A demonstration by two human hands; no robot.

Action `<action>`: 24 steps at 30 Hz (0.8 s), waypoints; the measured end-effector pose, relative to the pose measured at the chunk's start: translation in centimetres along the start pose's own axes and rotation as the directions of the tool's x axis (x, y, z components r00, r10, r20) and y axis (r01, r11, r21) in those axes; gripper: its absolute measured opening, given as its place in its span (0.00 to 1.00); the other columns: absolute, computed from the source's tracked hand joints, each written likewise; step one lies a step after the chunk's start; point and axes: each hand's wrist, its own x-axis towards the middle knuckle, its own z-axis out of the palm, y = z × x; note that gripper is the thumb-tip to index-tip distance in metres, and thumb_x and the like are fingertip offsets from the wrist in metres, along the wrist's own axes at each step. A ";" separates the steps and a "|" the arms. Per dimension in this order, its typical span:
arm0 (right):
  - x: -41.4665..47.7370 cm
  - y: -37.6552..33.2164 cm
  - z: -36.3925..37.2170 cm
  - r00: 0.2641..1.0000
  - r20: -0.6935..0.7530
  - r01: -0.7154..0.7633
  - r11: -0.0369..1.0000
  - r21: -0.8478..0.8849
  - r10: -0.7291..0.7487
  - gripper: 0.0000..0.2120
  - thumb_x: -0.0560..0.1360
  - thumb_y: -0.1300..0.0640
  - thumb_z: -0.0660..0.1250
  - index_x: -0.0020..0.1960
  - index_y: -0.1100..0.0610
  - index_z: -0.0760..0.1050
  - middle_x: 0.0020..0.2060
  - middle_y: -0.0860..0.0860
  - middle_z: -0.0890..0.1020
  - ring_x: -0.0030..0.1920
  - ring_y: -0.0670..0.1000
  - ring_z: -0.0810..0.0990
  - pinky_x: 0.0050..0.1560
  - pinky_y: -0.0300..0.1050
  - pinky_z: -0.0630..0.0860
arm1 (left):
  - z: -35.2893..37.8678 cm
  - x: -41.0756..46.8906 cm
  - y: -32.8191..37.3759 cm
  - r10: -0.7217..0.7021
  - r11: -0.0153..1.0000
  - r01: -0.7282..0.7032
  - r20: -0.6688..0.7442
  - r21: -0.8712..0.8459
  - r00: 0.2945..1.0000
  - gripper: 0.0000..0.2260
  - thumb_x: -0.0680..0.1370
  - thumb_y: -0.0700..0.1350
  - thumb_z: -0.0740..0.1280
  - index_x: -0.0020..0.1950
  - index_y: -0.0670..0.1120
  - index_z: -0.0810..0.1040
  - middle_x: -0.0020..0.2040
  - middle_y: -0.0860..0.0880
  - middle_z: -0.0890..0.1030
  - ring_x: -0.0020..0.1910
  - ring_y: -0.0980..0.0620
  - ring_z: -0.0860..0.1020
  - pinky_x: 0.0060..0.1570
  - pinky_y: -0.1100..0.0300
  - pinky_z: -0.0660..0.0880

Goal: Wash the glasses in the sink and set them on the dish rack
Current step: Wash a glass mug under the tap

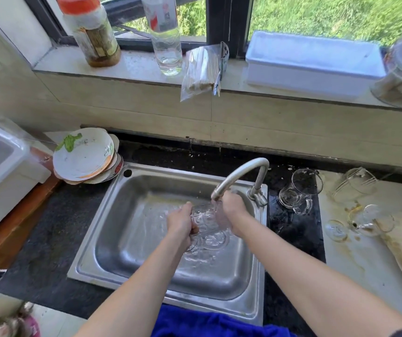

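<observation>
Centre frame, two hands (183,221) (231,210) share one glass (206,220); four glasses (300,190) (355,182) (336,229) (375,220) at right; two bottles (90,30) (164,32) upper left.

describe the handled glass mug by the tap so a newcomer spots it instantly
Start at the steel sink and go to its faucet. Just right of the faucet base, on the dark counter, a clear glass mug lies tipped over. Unlike the other glasses further right on the pale stained surface, it has a handle.

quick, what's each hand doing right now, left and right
Left hand: closed around the clear glass under the faucet.
Right hand: on the glass's other side; grip cannot be told.
</observation>
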 end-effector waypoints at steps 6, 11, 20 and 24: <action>-1.9 0.7 0.7 0.979 0.042 0.204 0.962 -0.184 -0.199 0.13 0.78 0.46 0.63 0.45 0.54 0.77 0.38 0.49 0.81 0.39 0.48 0.77 0.44 0.49 0.74 | -0.4 -0.2 0.9 -0.041 0.994 0.038 -0.021 -0.104 0.999 0.12 0.80 0.44 0.63 0.38 0.42 0.69 0.18 0.48 0.65 0.18 0.51 0.64 0.23 0.64 0.63; 0.1 0.5 -1.0 0.995 -0.096 0.021 0.998 -0.061 -0.027 0.16 0.78 0.45 0.60 0.42 0.56 0.75 0.39 0.49 0.79 0.40 0.51 0.76 0.49 0.53 0.74 | 0.5 -2.0 0.8 -0.066 0.980 0.096 0.171 -0.173 0.983 0.14 0.83 0.47 0.57 0.39 0.44 0.67 0.20 0.49 0.73 0.19 0.51 0.76 0.30 0.58 0.70; -0.3 3.6 -5.9 0.930 0.239 -0.340 0.899 0.277 0.278 0.16 0.76 0.39 0.65 0.50 0.51 0.79 0.43 0.55 0.85 0.35 0.53 0.81 0.34 0.41 0.76 | 2.2 -4.1 2.7 -0.029 0.989 -0.043 0.475 0.139 0.880 0.15 0.84 0.47 0.53 0.50 0.39 0.75 0.41 0.39 0.84 0.38 0.45 0.83 0.39 0.54 0.77; 0.8 5.8 -4.9 0.834 0.346 -0.550 0.700 0.455 0.430 0.28 0.66 0.37 0.73 0.56 0.57 0.82 0.44 0.54 0.84 0.40 0.51 0.80 0.56 0.37 0.73 | 2.3 -3.4 4.6 0.464 0.547 -0.562 0.334 0.621 0.821 0.04 0.76 0.41 0.67 0.49 0.44 0.80 0.42 0.47 0.82 0.41 0.49 0.79 0.40 0.57 0.73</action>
